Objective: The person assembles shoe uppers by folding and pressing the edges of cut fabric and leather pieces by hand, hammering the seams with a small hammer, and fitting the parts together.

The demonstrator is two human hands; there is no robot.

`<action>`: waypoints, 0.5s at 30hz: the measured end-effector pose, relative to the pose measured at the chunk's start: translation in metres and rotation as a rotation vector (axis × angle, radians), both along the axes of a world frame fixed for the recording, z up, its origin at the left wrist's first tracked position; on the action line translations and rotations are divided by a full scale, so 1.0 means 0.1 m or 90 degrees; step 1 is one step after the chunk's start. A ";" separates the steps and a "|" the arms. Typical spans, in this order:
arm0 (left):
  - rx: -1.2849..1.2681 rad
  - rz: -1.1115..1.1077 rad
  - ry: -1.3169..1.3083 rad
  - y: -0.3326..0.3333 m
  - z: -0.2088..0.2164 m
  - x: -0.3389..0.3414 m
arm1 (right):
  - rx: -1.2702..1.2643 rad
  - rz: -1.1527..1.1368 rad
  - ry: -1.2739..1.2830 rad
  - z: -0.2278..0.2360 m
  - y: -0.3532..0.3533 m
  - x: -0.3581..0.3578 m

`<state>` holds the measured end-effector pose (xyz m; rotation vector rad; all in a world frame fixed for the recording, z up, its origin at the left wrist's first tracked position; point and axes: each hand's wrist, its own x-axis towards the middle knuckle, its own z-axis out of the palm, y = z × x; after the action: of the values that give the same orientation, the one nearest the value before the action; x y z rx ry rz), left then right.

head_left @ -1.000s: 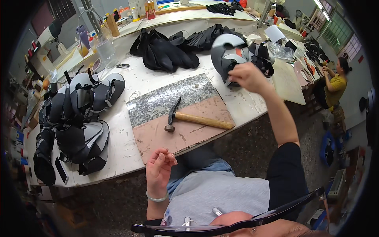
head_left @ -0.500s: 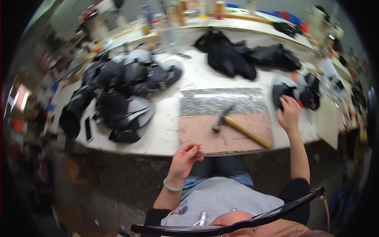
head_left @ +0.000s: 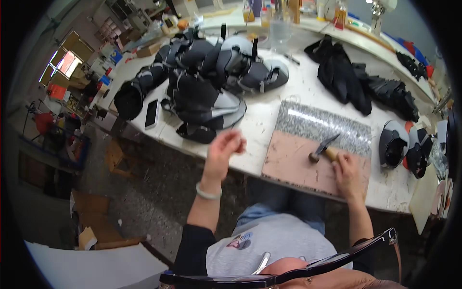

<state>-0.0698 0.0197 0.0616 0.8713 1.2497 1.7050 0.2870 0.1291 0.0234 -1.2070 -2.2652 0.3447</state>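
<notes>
"Grey cloth lay nearest on my feed: the wearer's shirt [head_left: 269, 245], with dark-framed glasses [head_left: 347, 255] across the lower edge."

"What did you have for the left hand [head_left: 225, 149]?"

"I saw it above a pale bracelet [head_left: 208, 193], by the near edge of the counter [head_left: 262, 115], fingers bent inward. It was blurred, so I couldn't tell whether anything was pinched in it."

"And the right hand [head_left: 346, 176]?"

"Closed around the wooden handle of the hammer [head_left: 330, 153]. The round striking face was over a pink sheet [head_left: 293, 156], the pointed end over the speckled slab [head_left: 308, 118] that showed along the sheet's far side. I couldn't tell whether the tool was lifted."

"What was around them?"

"To the left I had a phone [head_left: 152, 114], dark with a white border, just beside a heap of black and grey padded pieces [head_left: 207, 98]. Right of the slab was a curved black and grey piece [head_left: 393, 144], with something orange next to it."

"Farther back?"

"I made out loosely bunched black fabric [head_left: 339, 74], a pleated black stack [head_left: 390, 91] beside it, and a clear tub [head_left: 280, 33]. Beyond those, a reddish bottle [head_left: 340, 14] stood on a raised ledge [head_left: 358, 36]."
</notes>
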 end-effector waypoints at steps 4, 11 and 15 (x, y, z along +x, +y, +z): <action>0.129 0.235 0.290 0.51 0.40 -0.72 | 0.089 -0.044 -0.003 -0.16 0.16 0.19; -0.112 0.401 1.079 1.54 0.84 -2.51 | 0.136 -0.154 -0.011 -0.25 0.26 0.36; -0.269 0.348 1.079 1.80 0.94 -2.52 | 0.143 -0.202 -0.032 -0.29 0.16 0.46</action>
<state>-0.3218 0.1995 0.1560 1.8806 2.9652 0.6065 0.3331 0.1449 -0.0055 -1.4350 -2.0428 -0.0594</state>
